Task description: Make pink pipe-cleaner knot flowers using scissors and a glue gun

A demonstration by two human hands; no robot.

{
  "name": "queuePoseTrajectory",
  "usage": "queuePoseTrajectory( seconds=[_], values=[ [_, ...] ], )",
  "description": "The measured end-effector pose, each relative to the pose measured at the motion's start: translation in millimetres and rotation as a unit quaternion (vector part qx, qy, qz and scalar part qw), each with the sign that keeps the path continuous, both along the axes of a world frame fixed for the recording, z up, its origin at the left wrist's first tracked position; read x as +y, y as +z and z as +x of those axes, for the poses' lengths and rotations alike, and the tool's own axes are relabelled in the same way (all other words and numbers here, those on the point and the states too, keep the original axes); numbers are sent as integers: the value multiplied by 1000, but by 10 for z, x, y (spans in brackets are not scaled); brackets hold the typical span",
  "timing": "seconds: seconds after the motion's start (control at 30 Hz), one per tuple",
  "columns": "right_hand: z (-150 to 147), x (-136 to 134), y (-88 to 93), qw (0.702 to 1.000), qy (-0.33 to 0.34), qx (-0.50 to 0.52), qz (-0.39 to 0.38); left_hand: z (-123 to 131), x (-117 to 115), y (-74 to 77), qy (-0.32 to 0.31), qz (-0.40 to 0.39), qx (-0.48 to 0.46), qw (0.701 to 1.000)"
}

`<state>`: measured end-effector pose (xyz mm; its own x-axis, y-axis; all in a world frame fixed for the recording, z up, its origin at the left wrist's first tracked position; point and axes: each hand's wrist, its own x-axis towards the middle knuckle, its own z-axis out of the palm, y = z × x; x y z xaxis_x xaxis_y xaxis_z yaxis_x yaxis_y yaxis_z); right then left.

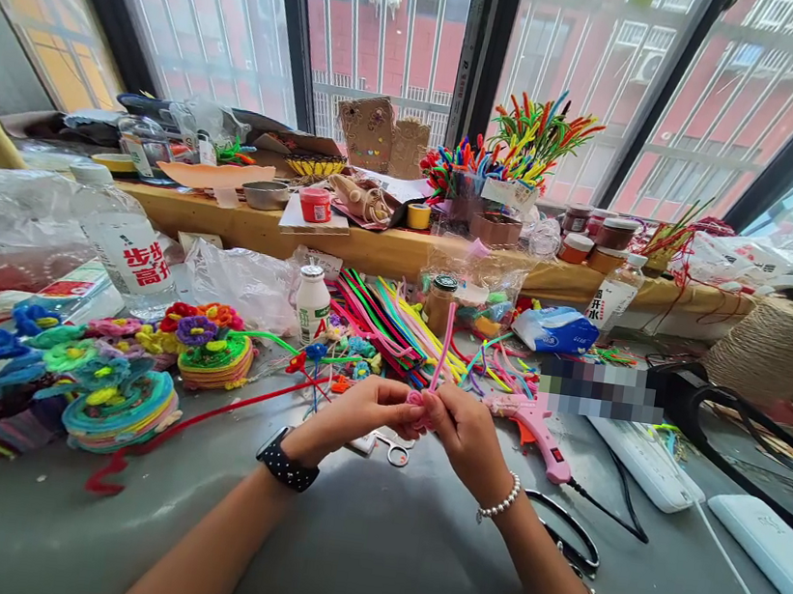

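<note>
Top of frame: dark-framed glass windows [381, 22], white bars outside. Upper middle: shallow grey metal bowl [269, 195] and small pinkish-red tub [316, 207] on yellow-brown ledge [230, 226]. Left: clear plastic bottle [129, 247], red-and-white label. Centre: small white bottle [312, 298]. Right of centre: blue-and-white soft packet [559, 330]. Right: big tan twine spool [777, 347]. Lower right: long white power strip [651, 472] on grey desk [361, 565].

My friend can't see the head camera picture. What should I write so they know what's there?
A person's left hand and right hand hold a pink pipe cleaner above a grey table. Colourful pipe cleaners lie behind, fuzzy flowers to the left, a pink glue gun to the right.
</note>
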<state>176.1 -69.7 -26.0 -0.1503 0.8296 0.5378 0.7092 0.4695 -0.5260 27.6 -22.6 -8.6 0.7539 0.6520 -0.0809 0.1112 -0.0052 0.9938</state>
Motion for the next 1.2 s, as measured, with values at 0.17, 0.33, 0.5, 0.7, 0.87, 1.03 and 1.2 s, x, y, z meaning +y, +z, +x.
queuePoseTrajectory(
  seconds=[0.17, 0.33, 0.5, 0.7, 0.87, 1.03, 1.2],
  values=[
    [-14, -8, -1, 1000, -13, 11, 11, 6, -7, 5, 6, 0, -5, 1000],
    [5, -16, 16, 1000, -9, 13, 13, -10, -34, 54, -4, -22, -4, 1000],
    [23, -19, 32, 1000, -3, 17, 12, -38, -34, 76, -27, -23, -13, 999],
    [19, -28, 36, 1000, 2, 16, 12, -41, -19, 62, -29, -10, -20, 999],
    [15, -39, 46, 1000, 1, 11, 17, -28, -24, 65, -17, -3, -7, 1000],
    [17, -41, 51, 1000, 1, 12, 14, -28, -27, 75, -19, 0, -5, 1000],
    [14, -36, 50, 1000, 5, 16, 10, -31, -24, 72, -16, 5, 0, 1000]
  ],
)
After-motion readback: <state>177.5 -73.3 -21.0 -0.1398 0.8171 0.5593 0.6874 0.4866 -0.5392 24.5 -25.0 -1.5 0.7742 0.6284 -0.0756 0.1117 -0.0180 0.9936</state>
